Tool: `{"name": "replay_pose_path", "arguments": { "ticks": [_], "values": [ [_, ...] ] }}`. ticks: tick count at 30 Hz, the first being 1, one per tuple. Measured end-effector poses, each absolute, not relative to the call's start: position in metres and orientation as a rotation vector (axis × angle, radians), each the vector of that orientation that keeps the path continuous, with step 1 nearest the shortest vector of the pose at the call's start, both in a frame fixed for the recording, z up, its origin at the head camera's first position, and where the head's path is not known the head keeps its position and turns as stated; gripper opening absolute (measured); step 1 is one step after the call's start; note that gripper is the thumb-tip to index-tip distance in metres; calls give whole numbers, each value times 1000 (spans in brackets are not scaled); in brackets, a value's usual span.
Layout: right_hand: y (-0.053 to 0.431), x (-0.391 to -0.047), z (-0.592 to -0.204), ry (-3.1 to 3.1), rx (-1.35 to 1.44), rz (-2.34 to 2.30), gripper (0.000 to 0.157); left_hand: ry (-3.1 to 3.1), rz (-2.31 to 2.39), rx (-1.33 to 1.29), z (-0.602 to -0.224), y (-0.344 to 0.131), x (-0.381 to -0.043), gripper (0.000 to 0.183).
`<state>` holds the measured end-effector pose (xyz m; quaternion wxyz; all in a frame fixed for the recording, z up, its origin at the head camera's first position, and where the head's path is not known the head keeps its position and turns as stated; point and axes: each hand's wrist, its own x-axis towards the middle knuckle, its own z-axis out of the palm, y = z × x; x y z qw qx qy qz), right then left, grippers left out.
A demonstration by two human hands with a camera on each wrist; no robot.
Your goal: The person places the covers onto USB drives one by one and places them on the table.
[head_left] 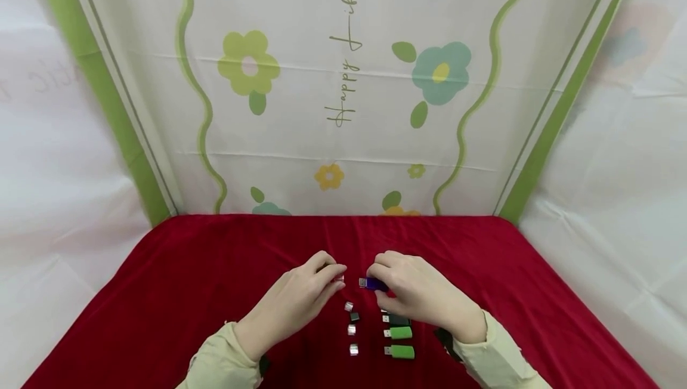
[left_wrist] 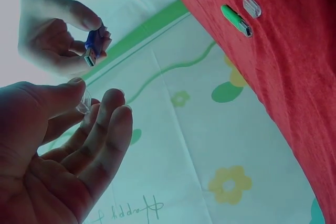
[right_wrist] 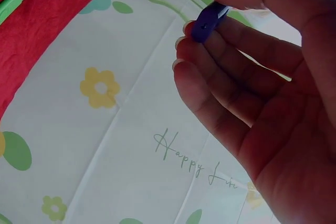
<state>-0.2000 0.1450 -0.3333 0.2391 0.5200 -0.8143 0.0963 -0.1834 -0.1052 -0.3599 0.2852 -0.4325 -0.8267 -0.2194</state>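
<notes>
My left hand (head_left: pixel 300 290) pinches a small clear cap (left_wrist: pixel 85 102) between thumb and fingers. Opposite it, my right hand (head_left: pixel 418 287) holds a blue USB flash drive (head_left: pixel 377 284) by its body, thumb on one side and fingertips on the other. The drive's metal plug (left_wrist: pixel 91 57) is bare and points left towards the cap, with a short gap between the two. In the right wrist view the rear end of the blue drive shows a small hole, and the plug is mostly hidden.
On the red cloth (head_left: pixel 214 275), nearer my body, lie two green flash drives (head_left: pixel 401 333) and a black one (head_left: pixel 398 320), partly under my right hand. Left of them sit several clear caps (head_left: pixel 353 350) and a black cap (head_left: pixel 354 317). A flowered curtain (head_left: pixel 376 138) hangs behind.
</notes>
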Motion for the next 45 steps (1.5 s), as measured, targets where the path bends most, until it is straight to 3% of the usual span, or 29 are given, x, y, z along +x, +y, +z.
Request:
{"name": "replay_pose_path", "arguments": {
  "ticks": [45],
  "values": [
    [139,-195,-334,-2187,1445,306,20,-2171,-611,-1168,-366,-96,-177,24]
  ]
}}
